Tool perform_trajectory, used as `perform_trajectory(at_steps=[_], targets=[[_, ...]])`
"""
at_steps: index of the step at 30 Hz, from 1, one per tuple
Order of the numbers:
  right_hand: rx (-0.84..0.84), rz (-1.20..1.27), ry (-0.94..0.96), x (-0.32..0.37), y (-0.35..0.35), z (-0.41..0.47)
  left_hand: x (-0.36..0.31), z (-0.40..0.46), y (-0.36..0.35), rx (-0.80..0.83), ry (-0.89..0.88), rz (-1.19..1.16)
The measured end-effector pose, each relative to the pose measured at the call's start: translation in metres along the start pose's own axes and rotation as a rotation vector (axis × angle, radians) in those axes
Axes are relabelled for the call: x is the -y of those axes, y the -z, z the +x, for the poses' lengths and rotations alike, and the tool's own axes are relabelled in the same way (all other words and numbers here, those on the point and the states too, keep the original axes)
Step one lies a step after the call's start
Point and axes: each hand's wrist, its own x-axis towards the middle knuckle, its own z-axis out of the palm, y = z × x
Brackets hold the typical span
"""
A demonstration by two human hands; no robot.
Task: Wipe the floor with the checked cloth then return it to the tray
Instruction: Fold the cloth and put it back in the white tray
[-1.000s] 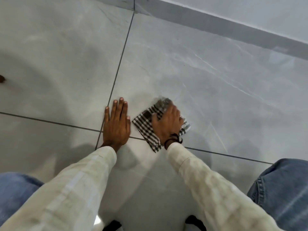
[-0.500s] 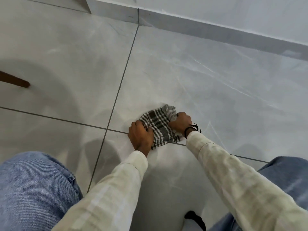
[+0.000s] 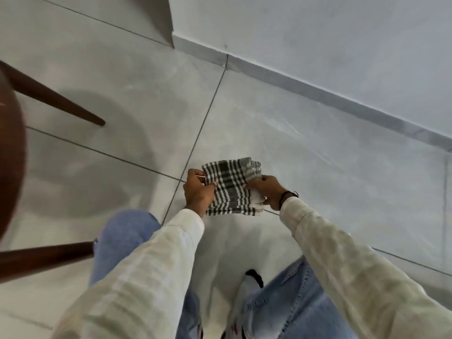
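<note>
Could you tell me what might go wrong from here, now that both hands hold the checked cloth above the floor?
1. The tray is not in view, so the person may have to turn to find it, and the dark wooden legs stand close on the left, where a knee or elbow might knock them.
2. The checked cloth is only pinched at its sides by the left hand and right hand; its lower edge hangs free and could slip loose or drag on the wiped floor.

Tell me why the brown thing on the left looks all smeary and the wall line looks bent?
Head view: the brown furniture sits close to the lens at the edge, so it blurs; the wide-angle lens bows the skirting; the checked cloth stays fairly sharp; soft shadows fall on the floor.
</note>
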Motion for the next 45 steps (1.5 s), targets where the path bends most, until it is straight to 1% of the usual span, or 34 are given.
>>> perform_trajectory(at_steps=[6,10,14,18,20,24,27,33,38,41,45], targets=[[0.074,-0.227,0.040,0.096,-0.005,-0.153,-0.078,-0.112,0.107,-0.112,0.111,-0.094],[0.143,-0.371,0.096,0.146,-0.026,-0.229,-0.111,-0.173,0.171,-0.219,0.159,-0.123],[0.241,-0.445,0.128,0.183,-0.060,-0.286,-0.127,-0.215,0.234,-0.342,0.163,-0.190],[0.310,-0.516,0.177,0.202,-0.110,-0.323,-0.123,-0.238,0.294,-0.453,0.152,-0.231],[0.342,-0.560,0.205,0.208,-0.140,-0.333,-0.116,-0.239,0.321,-0.506,0.149,-0.241],[0.401,-0.631,0.269,0.214,-0.207,-0.344,-0.092,-0.231,0.377,-0.578,0.213,-0.312],[0.421,-0.685,0.318,0.217,-0.263,-0.349,-0.071,-0.217,0.419,-0.661,0.257,-0.331],[0.360,-0.802,0.489,0.223,-0.359,-0.335,-0.046,-0.181,0.480,-0.695,0.367,-0.374],[0.266,-0.927,0.607,0.227,-0.412,-0.321,-0.034,-0.148,0.508,-0.713,0.401,-0.345],[0.246,-0.994,0.666,0.226,-0.426,-0.317,-0.033,-0.138,0.512,-0.690,0.411,-0.353],[0.239,-1.057,0.650,0.222,-0.429,-0.311,-0.034,-0.138,0.510,-0.620,0.392,-0.266]])
